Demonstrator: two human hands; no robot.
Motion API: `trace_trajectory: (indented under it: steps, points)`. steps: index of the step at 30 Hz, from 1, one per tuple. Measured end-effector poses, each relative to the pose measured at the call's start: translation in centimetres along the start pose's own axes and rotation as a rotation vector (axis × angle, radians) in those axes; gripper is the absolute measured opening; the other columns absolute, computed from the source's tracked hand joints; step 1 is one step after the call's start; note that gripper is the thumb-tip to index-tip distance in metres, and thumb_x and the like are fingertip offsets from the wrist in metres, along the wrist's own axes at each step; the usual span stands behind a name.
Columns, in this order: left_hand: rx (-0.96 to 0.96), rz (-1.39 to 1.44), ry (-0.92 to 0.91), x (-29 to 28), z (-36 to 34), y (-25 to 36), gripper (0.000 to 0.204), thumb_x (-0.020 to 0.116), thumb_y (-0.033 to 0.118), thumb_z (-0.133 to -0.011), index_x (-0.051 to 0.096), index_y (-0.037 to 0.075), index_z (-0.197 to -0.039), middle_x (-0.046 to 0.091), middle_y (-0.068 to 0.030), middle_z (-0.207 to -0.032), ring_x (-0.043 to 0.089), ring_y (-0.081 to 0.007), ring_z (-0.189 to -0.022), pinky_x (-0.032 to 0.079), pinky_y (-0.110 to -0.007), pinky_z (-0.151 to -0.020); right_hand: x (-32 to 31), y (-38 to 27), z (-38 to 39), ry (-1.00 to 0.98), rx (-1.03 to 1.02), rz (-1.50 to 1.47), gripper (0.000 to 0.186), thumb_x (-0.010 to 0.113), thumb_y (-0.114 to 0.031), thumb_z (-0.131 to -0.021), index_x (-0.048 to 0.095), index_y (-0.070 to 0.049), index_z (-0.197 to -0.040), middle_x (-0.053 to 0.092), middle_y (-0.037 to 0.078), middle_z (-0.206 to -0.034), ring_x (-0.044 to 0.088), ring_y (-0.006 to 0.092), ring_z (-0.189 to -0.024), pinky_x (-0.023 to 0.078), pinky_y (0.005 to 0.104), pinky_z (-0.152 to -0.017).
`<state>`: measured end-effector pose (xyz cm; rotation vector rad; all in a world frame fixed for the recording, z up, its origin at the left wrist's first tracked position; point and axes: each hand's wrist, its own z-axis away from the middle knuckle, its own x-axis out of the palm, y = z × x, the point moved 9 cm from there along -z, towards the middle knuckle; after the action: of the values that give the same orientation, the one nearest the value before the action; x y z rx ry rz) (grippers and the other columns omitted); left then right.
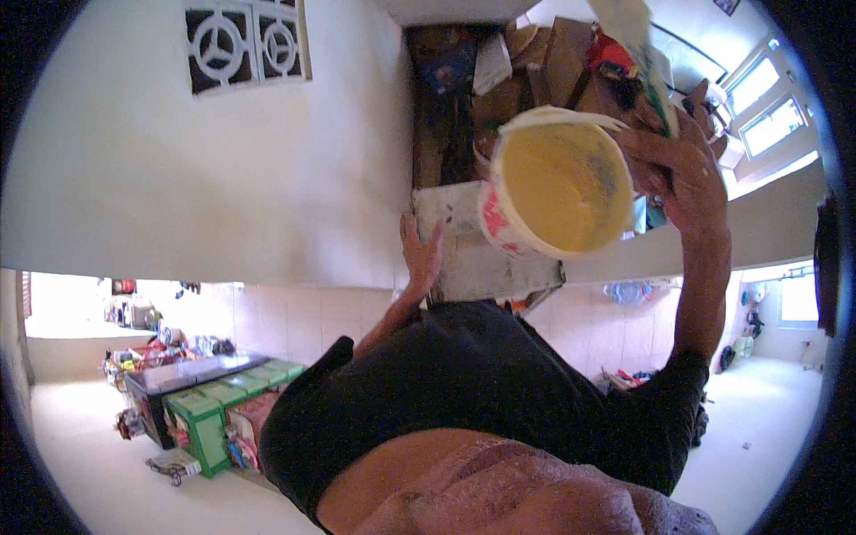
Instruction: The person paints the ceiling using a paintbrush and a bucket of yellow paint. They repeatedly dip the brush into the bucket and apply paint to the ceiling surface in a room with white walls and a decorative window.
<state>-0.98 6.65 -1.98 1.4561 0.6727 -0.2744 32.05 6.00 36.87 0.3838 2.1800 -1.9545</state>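
My right hand [682, 169] is raised at the right with its fingers closed at the rim of a white bucket [562, 183]. The bucket tips toward me and shows a yellowish inside with a grey smudge; pink-red marks show on its outer side. Above that hand rises a long pale, green-edged thing [637, 45], too blurred to name; I cannot tell whether the same hand grips it. Lower and to the left, my left hand [421, 254] has its fingers apart, against the edge of a worn whitish board [455, 209] beside the wall.
A pale wall [267, 169] with a patterned vent block [241, 49] fills the left. Cardboard boxes [553, 58] and clutter lie beyond the bucket. Green bins [223, 401] and a dark case [183, 379] stand on the floor at lower left. Windows [771, 107] show at right.
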Motion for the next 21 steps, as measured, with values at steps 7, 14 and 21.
trace_trajectory:
  steps: [7,14,21]
  points:
    - [0.291,-0.091,0.022,-0.2,-0.5,1.7,0.079,0.062,0.043,-0.092,0.03,-0.002,-0.148,0.031,-0.0309,-0.15,0.033,-0.045,-0.138,0.033,-0.052,-0.108,-9.9,1.4,5.5,0.382,0.12,0.023,0.021,0.071,-0.013,-0.076,0.054,-0.009,-0.089,0.05,-0.003,-0.065,0.036,0.0032,-0.043,0.027,0.0205,-0.037]
    - [0.283,-0.187,0.052,-1.4,-0.7,2.9,0.079,0.064,0.04,-0.091,0.027,0.003,-0.15,0.026,-0.0286,-0.153,0.031,-0.0432,-0.14,0.028,-0.053,-0.109,-14.1,5.0,8.7,0.497,0.178,0.058,0.022,0.072,-0.015,-0.076,0.051,-0.011,-0.079,0.047,-0.004,-0.062,0.035,0.003,-0.044,0.026,0.0215,-0.039]
    - [0.299,-0.397,0.069,-2.2,0.1,5.2,0.079,0.063,0.038,-0.091,0.025,0.004,-0.151,0.025,-0.0278,-0.154,0.026,-0.0425,-0.142,0.02,-0.057,-0.111,-13.8,3.4,10.6,0.521,0.23,0.1,0.021,0.072,-0.02,-0.076,0.053,-0.01,-0.08,0.049,-0.003,-0.064,0.039,0.004,-0.047,0.03,0.0216,-0.042]
